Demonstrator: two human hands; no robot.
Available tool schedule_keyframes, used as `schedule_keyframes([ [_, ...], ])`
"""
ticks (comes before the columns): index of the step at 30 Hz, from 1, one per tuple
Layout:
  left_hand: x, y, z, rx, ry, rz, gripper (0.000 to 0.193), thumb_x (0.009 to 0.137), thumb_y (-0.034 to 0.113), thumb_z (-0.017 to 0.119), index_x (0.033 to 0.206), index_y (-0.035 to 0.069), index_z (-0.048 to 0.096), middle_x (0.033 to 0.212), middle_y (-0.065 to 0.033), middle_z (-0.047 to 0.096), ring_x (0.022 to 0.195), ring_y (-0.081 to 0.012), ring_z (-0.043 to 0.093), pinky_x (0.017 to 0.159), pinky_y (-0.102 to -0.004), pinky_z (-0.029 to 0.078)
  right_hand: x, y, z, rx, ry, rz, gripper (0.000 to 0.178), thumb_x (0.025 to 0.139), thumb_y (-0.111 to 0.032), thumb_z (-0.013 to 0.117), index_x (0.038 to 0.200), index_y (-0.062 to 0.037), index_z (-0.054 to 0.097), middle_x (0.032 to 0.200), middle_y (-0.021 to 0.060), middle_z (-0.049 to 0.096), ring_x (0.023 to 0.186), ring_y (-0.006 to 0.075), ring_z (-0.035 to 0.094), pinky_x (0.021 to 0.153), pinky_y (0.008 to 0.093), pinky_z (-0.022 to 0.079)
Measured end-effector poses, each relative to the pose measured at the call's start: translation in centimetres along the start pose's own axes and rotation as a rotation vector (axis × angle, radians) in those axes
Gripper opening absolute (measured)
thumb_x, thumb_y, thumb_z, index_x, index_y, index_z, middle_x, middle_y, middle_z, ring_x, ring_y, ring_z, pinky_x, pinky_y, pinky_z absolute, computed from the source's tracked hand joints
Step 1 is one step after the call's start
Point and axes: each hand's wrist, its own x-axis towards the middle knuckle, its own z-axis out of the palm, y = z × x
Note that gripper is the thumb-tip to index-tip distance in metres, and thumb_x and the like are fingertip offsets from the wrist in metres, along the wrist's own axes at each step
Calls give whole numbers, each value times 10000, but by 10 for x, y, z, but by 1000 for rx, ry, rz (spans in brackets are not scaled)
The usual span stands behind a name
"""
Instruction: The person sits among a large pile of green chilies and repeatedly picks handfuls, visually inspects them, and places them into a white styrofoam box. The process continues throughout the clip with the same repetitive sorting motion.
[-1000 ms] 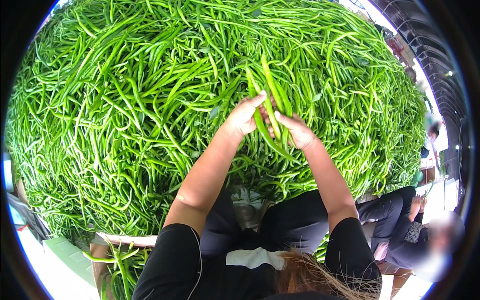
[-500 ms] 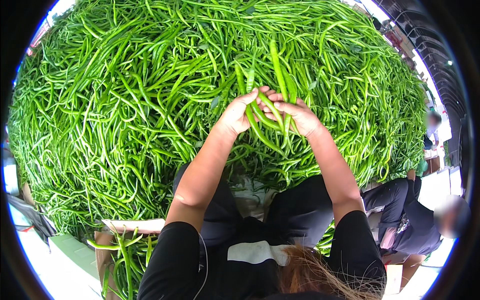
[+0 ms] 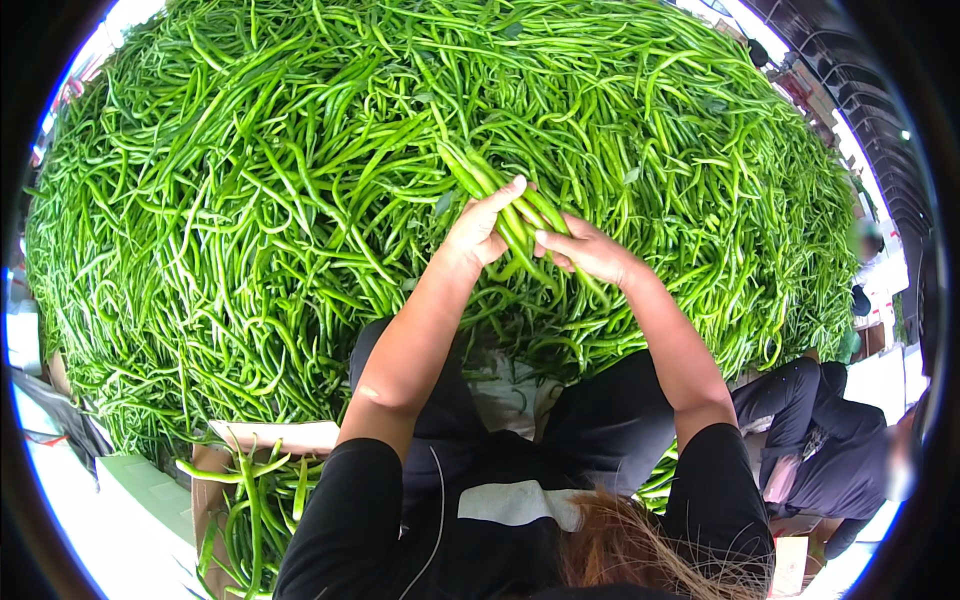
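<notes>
A bunch of long green chili peppers [image 3: 470,170] lies slantwise across both my hands, just above a great heap of the same peppers [image 3: 250,180]. My left hand [image 3: 480,228] is closed round the bunch, its thumb laid over the top. Lower on the right, my right hand [image 3: 588,252] grips the bunch near its lower end between thumb and fingers. Some of its fingertips are hidden behind the peppers.
At my lower left stands an open cardboard box [image 3: 270,436] with long green peppers in it. A person in dark clothes [image 3: 825,450] sits close on my right. The heap fills the space in front of my knees.
The peppers that stood apart in my two hands are now gathered into one bunch, tilted up to the left. My right hand has shifted slightly down.
</notes>
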Motion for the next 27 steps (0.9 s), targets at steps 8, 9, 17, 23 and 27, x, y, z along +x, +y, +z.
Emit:
schedule_keyframes([
  [8,1,7,0,-371,-99,230,210,828,71,556,1030,40,510,894,-90,591,846,-214,606,923,-432,465,-2,14,-56,537,99,-134,441,935,-380,462,1114,8,570,987,110,637,891,154,593,770,299,481],
  [9,1,11,-1,-415,-150,238,202,830,72,553,1023,32,512,885,-87,590,843,-208,607,934,-428,460,-3,16,-61,543,263,-147,337,924,-301,515,1080,-13,594,981,95,638,871,142,591,746,286,484],
  [17,-5,23,13,-537,-5,410,197,830,126,561,958,-24,550,926,-111,619,911,-270,596,949,-419,453,-1,7,-5,222,-108,-107,413,866,-204,618,1226,-40,497,1032,59,617,930,149,597,842,265,466],
  [23,-10,32,1,-541,96,380,164,878,157,514,921,-1,530,845,-136,612,776,-307,579,914,-454,449,-35,-16,-13,-667,179,-276,239,880,-117,576,1085,5,580,1035,82,629,860,167,604,791,283,483],
  [27,-19,48,-28,-616,303,514,173,886,196,504,789,53,495,756,-124,591,742,-289,568,808,-465,486,-86,-29,-26,-285,125,-227,258,880,-155,583,1072,16,573,930,112,642,830,205,628,838,346,491],
])
